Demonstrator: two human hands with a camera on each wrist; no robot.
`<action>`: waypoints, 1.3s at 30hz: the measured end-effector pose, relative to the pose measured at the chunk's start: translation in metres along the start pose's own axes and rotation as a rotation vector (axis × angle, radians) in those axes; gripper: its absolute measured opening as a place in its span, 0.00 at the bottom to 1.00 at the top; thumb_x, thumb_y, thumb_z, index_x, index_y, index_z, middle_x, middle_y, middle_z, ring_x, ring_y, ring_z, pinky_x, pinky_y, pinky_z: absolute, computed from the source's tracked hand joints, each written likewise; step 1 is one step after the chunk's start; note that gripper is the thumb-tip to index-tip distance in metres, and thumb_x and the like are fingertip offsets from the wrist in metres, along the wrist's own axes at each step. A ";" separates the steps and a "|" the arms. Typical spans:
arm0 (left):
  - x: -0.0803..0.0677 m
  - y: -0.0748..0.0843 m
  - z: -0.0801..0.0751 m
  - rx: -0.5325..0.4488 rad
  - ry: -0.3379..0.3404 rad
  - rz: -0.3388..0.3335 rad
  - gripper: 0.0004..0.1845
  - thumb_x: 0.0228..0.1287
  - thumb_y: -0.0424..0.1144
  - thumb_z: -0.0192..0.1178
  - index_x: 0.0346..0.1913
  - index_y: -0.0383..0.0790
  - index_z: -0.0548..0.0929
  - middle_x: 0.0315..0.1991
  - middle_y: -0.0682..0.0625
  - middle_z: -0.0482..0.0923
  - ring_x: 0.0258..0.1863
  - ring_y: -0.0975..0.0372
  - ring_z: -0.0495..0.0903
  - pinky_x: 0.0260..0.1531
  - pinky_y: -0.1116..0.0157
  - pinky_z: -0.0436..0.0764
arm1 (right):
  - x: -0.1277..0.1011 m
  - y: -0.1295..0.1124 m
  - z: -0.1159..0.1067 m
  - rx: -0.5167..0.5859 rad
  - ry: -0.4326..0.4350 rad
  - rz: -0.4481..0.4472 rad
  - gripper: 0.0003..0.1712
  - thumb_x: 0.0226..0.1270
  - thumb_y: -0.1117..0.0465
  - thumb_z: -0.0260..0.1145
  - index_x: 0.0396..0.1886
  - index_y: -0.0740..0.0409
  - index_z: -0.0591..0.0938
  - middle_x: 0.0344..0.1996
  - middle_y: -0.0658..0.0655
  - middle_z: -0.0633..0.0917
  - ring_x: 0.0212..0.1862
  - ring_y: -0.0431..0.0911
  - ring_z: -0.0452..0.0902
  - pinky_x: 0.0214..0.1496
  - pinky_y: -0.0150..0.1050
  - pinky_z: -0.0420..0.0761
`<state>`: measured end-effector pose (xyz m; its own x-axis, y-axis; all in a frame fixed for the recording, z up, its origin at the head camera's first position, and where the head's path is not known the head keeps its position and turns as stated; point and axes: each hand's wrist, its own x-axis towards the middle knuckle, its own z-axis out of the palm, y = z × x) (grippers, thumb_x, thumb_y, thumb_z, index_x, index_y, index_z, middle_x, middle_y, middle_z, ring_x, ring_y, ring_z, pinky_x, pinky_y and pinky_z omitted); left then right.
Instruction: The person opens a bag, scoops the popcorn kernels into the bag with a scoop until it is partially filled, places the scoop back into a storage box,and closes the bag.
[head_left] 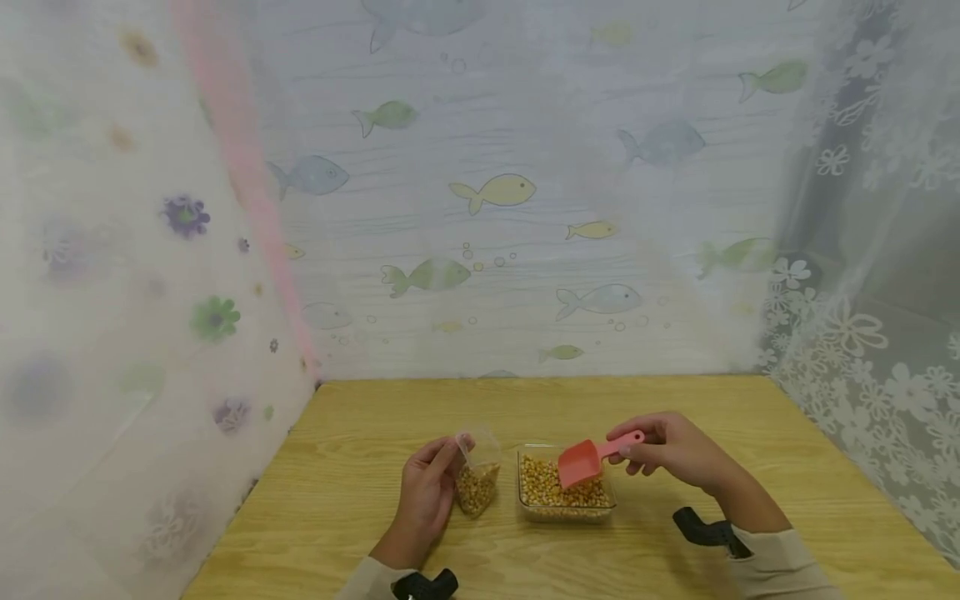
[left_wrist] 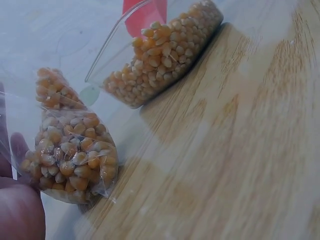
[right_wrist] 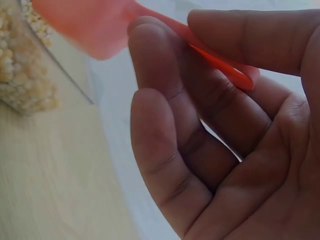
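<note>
My left hand (head_left: 429,487) pinches the upper edge of a clear plastic bag (head_left: 482,450), whose lower part is filled with corn kernels (left_wrist: 70,155). To its right stands a clear rectangular container (head_left: 566,514) holding more loose corn kernels (head_left: 540,482). My right hand (head_left: 675,450) grips the handle of a small pink scoop (head_left: 581,463) between thumb and fingers. The scoop's bowl is tilted over the kernels in the container, overlapping them in the head view. In the right wrist view, the thumb presses on the pink handle (right_wrist: 215,57).
A wood-grain table (head_left: 375,417) carries the bag and container. Behind it hangs a curtain (head_left: 495,250) printed with fish, with flowered sheets at left and right. Black straps (head_left: 705,529) sit at both wrists over light sleeves.
</note>
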<state>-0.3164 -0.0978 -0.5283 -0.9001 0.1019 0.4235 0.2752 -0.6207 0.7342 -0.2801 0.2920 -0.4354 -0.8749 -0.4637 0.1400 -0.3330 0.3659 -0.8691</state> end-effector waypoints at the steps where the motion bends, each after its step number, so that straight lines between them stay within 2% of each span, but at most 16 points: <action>1: 0.000 0.000 0.000 0.000 0.007 -0.006 0.16 0.78 0.27 0.54 0.43 0.43 0.92 0.45 0.49 0.91 0.53 0.59 0.88 0.59 0.64 0.83 | -0.001 -0.001 -0.001 -0.011 0.003 0.000 0.19 0.80 0.59 0.62 0.62 0.67 0.82 0.43 0.62 0.92 0.38 0.54 0.89 0.39 0.48 0.89; 7: 0.000 0.002 0.000 0.010 0.039 -0.035 0.16 0.78 0.27 0.55 0.41 0.46 0.92 0.45 0.50 0.91 0.51 0.61 0.89 0.57 0.65 0.84 | -0.008 -0.010 -0.008 -0.044 -0.004 -0.014 0.19 0.79 0.60 0.62 0.61 0.67 0.82 0.42 0.60 0.92 0.37 0.51 0.90 0.36 0.43 0.88; 14: 0.001 0.002 -0.003 0.051 0.015 -0.043 0.16 0.78 0.28 0.54 0.42 0.46 0.92 0.45 0.51 0.91 0.49 0.60 0.90 0.59 0.64 0.83 | -0.013 -0.023 -0.008 -0.066 -0.032 -0.017 0.19 0.78 0.63 0.63 0.60 0.72 0.82 0.40 0.61 0.92 0.36 0.47 0.90 0.36 0.41 0.88; 23: 0.001 0.003 -0.003 0.067 0.018 -0.047 0.15 0.78 0.29 0.56 0.42 0.45 0.92 0.46 0.50 0.91 0.50 0.60 0.89 0.58 0.64 0.84 | -0.015 -0.035 -0.007 -0.087 -0.055 0.024 0.17 0.75 0.65 0.63 0.57 0.71 0.83 0.39 0.62 0.91 0.37 0.53 0.89 0.36 0.41 0.88; 35: 0.000 0.004 0.001 0.066 0.027 -0.048 0.15 0.78 0.28 0.55 0.43 0.45 0.93 0.44 0.51 0.92 0.48 0.60 0.90 0.57 0.63 0.84 | -0.007 -0.012 0.000 0.036 -0.110 0.016 0.20 0.76 0.67 0.63 0.60 0.77 0.80 0.42 0.68 0.90 0.40 0.56 0.90 0.39 0.43 0.90; 39: 0.000 0.004 0.002 0.068 0.035 -0.050 0.15 0.78 0.28 0.56 0.43 0.45 0.93 0.44 0.51 0.92 0.48 0.60 0.90 0.58 0.62 0.84 | -0.005 -0.003 -0.001 0.076 -0.122 0.011 0.21 0.77 0.66 0.62 0.62 0.77 0.79 0.43 0.70 0.90 0.42 0.58 0.90 0.42 0.47 0.90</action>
<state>-0.3145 -0.0990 -0.5246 -0.9242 0.1032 0.3676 0.2512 -0.5609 0.7889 -0.2751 0.2939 -0.4336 -0.8274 -0.5566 0.0757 -0.2921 0.3112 -0.9044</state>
